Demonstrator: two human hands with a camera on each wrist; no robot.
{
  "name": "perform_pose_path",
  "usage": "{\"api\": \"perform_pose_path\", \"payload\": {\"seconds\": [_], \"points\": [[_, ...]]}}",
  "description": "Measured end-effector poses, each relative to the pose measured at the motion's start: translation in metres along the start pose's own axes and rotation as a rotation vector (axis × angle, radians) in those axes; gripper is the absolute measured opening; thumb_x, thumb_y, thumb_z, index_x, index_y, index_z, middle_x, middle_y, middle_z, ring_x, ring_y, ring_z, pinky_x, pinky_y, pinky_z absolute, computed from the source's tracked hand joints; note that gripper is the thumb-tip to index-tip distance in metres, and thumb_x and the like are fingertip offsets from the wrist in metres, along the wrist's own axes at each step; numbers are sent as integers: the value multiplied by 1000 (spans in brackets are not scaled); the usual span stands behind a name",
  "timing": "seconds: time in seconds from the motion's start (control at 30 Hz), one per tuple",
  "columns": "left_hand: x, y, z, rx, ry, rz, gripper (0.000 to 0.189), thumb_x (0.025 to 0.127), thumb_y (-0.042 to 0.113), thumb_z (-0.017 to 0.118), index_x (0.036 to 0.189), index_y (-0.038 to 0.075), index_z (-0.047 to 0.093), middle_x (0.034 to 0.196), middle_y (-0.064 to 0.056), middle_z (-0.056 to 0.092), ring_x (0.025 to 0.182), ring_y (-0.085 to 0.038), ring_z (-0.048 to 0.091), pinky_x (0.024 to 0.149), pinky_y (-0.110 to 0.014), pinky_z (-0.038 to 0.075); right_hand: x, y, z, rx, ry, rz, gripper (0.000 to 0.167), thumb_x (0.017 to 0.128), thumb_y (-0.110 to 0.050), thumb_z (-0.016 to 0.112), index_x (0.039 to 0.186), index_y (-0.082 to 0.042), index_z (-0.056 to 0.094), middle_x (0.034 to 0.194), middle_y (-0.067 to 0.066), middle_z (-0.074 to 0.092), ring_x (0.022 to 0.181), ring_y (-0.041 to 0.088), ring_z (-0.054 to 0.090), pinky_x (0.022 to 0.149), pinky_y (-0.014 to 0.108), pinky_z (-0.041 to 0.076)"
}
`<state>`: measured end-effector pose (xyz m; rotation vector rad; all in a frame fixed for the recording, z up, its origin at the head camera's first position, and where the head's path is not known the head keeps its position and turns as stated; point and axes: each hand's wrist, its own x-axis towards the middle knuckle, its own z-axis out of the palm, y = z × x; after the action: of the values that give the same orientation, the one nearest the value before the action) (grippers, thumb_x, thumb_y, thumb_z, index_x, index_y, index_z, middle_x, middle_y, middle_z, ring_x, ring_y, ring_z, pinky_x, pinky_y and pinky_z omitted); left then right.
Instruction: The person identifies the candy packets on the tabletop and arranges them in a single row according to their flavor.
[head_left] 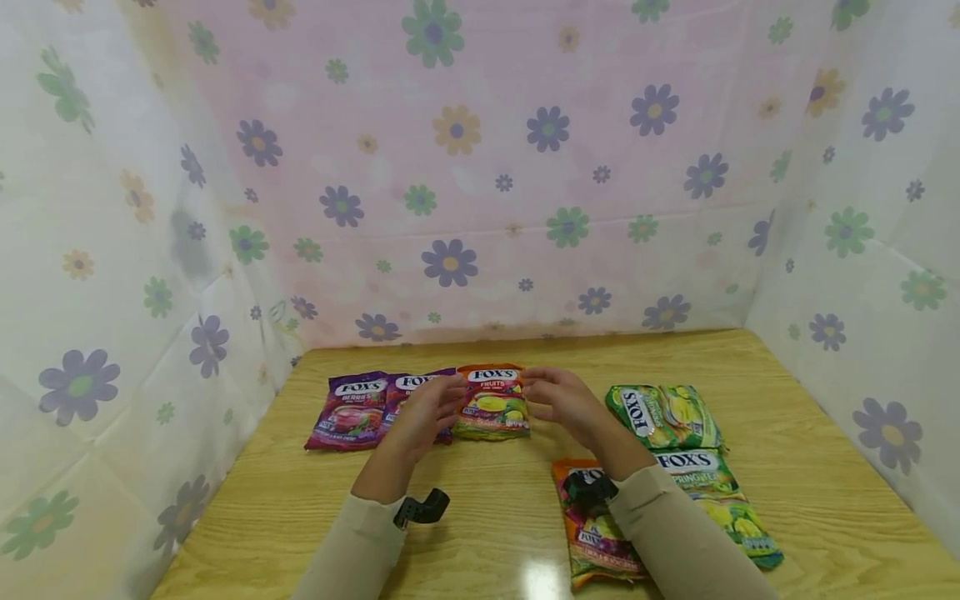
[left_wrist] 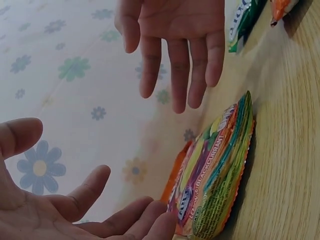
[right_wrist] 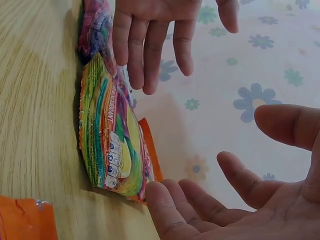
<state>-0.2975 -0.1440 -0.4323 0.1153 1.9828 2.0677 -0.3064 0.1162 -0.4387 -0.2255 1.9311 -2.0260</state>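
Note:
An orange-topped FOX'S Fruits candy bag point(head_left: 492, 404) lies at the back of the wooden table, between two hands. My left hand point(head_left: 426, 417) is at its left side, partly over the second of two purple FOX'S Berries bags point(head_left: 352, 410). On the other side is my right hand point(head_left: 570, 408). Both hands have their fingers extended and palms facing each other, with no grip on the bag. In the right wrist view, the fingertips of the right hand point(right_wrist: 235, 200) are close to the bag's edge; whether they touch it I cannot tell.
At the right lie two green FOX'S Spring Tea bags point(head_left: 667, 417), one in front of the other. A second Fruits bag point(head_left: 592, 533) lies near the front, partly covered by the right forearm. Flowered cloth point(head_left: 510, 192) walls the table at the back and sides.

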Motion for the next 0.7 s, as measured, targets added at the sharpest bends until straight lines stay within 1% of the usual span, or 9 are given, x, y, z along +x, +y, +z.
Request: {"api": "perform_pose_path", "payload": {"seconds": [0.1, 0.17, 0.33, 0.47, 0.6, 0.7], "points": [[0, -1, 1, 10, 6, 5, 51, 107, 38, 50, 140, -1, 53, 147, -27, 48, 141, -44, 47, 120, -58, 36, -1, -2, 0, -11, -11, -1, 45, 105, -18, 57, 148, -3, 50, 158, 24, 41, 145, 45, 43, 118, 63, 36], [0, -2, 3, 10, 2, 5, 52, 106, 38, 52, 140, -1, 53, 146, -27, 49, 141, -44, 47, 120, -58, 37, -3, -4, -1, -27, -15, -7, 44, 105, -18, 57, 146, -5, 51, 158, 23, 41, 145, 44, 43, 118, 62, 37], [0, -2, 10, 33, -46, 7, 57, 107, 38, 52, 146, -4, 47, 150, -27, 46, 142, -44, 46, 120, -58, 37, -6, -11, -5, -66, -21, -45, 41, 106, -19, 57, 145, -6, 53, 158, 23, 43, 146, 44, 41, 118, 61, 37], [-1, -3, 15, 57, -74, -4, 56, 107, 38, 51, 144, -4, 47, 149, -27, 46, 140, -45, 48, 118, -57, 39, -10, -15, -8, -106, -30, -50, 40, 106, -20, 56, 144, -7, 53, 158, 22, 43, 145, 45, 41, 117, 60, 40], [-2, -1, 18, 69, -77, -10, 58, 106, 40, 54, 143, -5, 47, 148, -28, 47, 139, -44, 49, 118, -57, 40, -15, -20, -13, -165, -19, -58, 41, 106, -22, 58, 145, -8, 54, 155, 18, 46, 142, 42, 45, 114, 57, 45], [-4, -1, 20, 90, -70, -17, 57, 105, 39, 56, 142, -4, 49, 148, -28, 49, 139, -44, 50, 118, -57, 41, -21, -23, -19, -208, -18, -66, 43, 106, -23, 58, 146, -9, 53, 155, 17, 47, 141, 40, 47, 113, 56, 46]]}}
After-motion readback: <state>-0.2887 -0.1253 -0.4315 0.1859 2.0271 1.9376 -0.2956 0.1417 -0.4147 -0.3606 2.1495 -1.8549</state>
